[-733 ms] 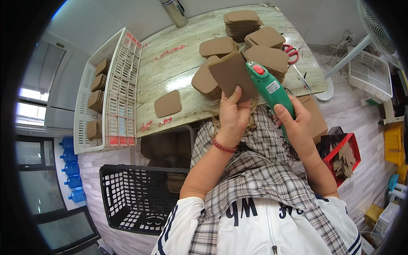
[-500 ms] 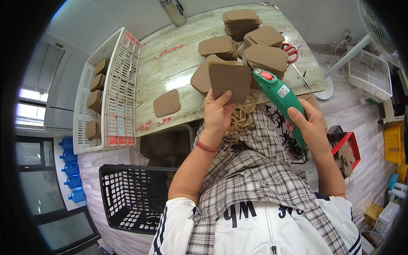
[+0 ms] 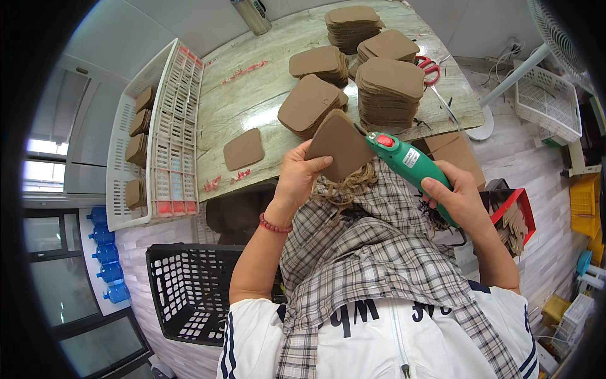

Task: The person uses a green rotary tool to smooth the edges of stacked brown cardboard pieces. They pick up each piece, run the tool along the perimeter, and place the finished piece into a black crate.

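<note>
My left hand (image 3: 303, 170) pinches a brown pad with rounded corners (image 3: 343, 146), thumb on its face, tilted so one corner points up. In my right hand (image 3: 456, 192) is a green handheld electric cutter with a red button (image 3: 407, 161). The cutter's tip meets, or almost meets, the pad's right edge; its blade is too small to make out. Tan trimmed strips (image 3: 350, 183) hang over my checked apron just below the pad. Beyond it stand stacks of similar pads (image 3: 390, 85) on the table, and a single pad (image 3: 243, 150) lies to the left.
White slatted crates (image 3: 173, 136) holding more pads stand along the left of the table (image 3: 233, 95). Red-handled scissors (image 3: 429, 69) lie near its right edge. A black basket (image 3: 189, 290) is at lower left, a red box of scraps (image 3: 517, 218) at right, and a steel flask (image 3: 251, 16) at the back.
The held pad has turned from nearly upright to corner-up and moved slightly lower. My left hand has shifted left and down; the cutter has tilted flatter and stays at the pad's right side.
</note>
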A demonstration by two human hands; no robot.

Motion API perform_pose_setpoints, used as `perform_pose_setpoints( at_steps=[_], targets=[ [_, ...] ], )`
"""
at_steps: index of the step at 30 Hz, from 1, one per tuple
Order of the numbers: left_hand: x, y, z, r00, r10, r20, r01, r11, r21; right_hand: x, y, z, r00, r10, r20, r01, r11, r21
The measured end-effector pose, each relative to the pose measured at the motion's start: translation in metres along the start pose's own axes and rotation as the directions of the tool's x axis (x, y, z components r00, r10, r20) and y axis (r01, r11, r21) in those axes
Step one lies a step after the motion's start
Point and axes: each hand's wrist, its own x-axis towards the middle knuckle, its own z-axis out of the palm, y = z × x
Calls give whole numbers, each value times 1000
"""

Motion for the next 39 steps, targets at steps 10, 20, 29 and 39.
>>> perform_pose_setpoints(
  at_steps=[10,20,29,39],
  targets=[
    [-14,7,-4,988,-157,11,154,979,135,8,2,8,999,31,45,-34,996,78],
    [-23,28,-20,976,154,-151,-127,977,173,8,1,-1,976,135,171,-145,988,49],
    [-22,27,-21,997,52,-50,-39,973,228,11,-4,4,958,168,233,-154,985,-76],
    [-29,22,-7,975,-201,91,163,933,320,27,-3,22,933,170,318,-144,984,-106]
  ],
)
